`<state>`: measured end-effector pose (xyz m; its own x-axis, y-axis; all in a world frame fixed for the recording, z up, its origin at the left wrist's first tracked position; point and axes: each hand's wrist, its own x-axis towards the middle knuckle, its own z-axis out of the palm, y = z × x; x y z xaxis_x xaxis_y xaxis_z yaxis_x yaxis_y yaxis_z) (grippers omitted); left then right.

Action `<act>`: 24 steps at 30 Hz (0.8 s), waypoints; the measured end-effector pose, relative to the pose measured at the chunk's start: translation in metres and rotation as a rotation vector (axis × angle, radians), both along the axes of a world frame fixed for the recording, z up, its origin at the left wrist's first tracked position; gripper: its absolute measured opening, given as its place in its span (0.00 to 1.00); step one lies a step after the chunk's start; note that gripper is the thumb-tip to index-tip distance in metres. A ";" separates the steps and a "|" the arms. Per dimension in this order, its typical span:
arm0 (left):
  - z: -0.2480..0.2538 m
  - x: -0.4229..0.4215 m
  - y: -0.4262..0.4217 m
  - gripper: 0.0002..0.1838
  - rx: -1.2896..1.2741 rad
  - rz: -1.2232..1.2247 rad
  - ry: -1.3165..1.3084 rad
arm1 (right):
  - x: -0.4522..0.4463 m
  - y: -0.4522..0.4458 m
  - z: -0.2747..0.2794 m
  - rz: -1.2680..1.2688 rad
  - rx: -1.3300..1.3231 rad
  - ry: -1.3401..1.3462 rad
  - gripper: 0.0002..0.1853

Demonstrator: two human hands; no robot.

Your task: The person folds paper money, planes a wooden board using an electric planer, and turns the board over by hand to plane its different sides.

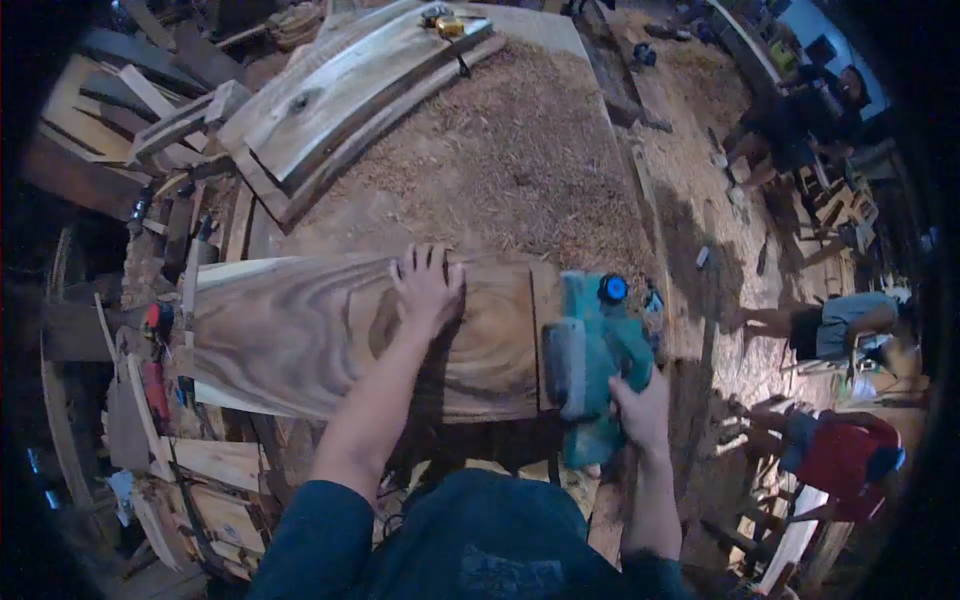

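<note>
A wide board (290,335) with dark swirling grain lies crosswise in front of me. My left hand (428,290) rests on its upper middle part with fingers spread, holding nothing. At the board's right end sits a green power tool (590,370) with a blue round knob, slightly blurred. My right hand (640,400) is wrapped round the tool's rear handle. The tool's underside is hidden.
Wood shavings (500,150) cover the surface beyond the board. Pale slabs (340,90) lie at the upper left with a yellow tool (448,27). A red tool (155,385) is at left. Several people are at right, one in a red shirt (850,455).
</note>
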<state>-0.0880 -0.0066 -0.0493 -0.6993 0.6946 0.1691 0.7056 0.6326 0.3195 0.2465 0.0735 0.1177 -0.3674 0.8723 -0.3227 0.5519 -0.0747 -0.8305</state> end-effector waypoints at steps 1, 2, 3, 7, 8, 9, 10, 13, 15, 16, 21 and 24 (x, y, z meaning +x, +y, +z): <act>0.001 -0.003 -0.002 0.25 -0.011 -0.021 -0.035 | 0.005 -0.022 0.019 -0.063 -0.176 0.013 0.16; 0.011 -0.009 -0.001 0.23 -0.014 -0.037 -0.064 | 0.024 -0.041 0.007 0.009 -0.124 -0.037 0.17; 0.022 -0.013 0.000 0.21 -0.019 -0.048 -0.095 | 0.041 -0.057 -0.005 0.085 -0.075 -0.089 0.17; 0.018 -0.011 0.004 0.19 0.088 0.143 -0.017 | 0.023 -0.108 0.005 0.180 -0.120 -0.189 0.19; 0.015 -0.013 0.004 0.18 0.104 0.147 -0.019 | 0.019 -0.112 0.004 0.224 -0.057 -0.186 0.19; 0.013 -0.016 0.002 0.18 0.117 0.149 -0.022 | 0.015 -0.111 0.006 0.238 -0.064 -0.226 0.20; 0.012 -0.019 0.000 0.18 0.131 0.149 -0.022 | 0.009 -0.109 0.008 0.249 -0.069 -0.263 0.20; 0.011 -0.030 -0.001 0.17 0.165 0.118 -0.088 | -0.011 -0.102 0.010 0.278 -0.035 -0.334 0.21; 0.006 -0.031 0.000 0.17 0.219 0.128 -0.023 | -0.035 -0.091 0.003 0.242 0.000 -0.254 0.21; 0.003 -0.031 -0.001 0.17 0.244 0.131 0.008 | -0.049 -0.084 -0.006 0.195 0.006 -0.163 0.21; 0.005 -0.037 -0.001 0.16 0.217 0.098 -0.035 | -0.148 -0.013 -0.011 0.234 0.268 0.121 0.18; 0.001 -0.033 -0.003 0.15 0.217 0.095 -0.020 | -0.172 0.011 -0.008 0.257 0.016 0.088 0.18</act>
<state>-0.1214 -0.0092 -0.0487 -0.7641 0.5746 0.2931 0.6388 0.6104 0.4683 0.0750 0.0841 0.1097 -0.6036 0.7513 -0.2667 0.4768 0.0721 -0.8760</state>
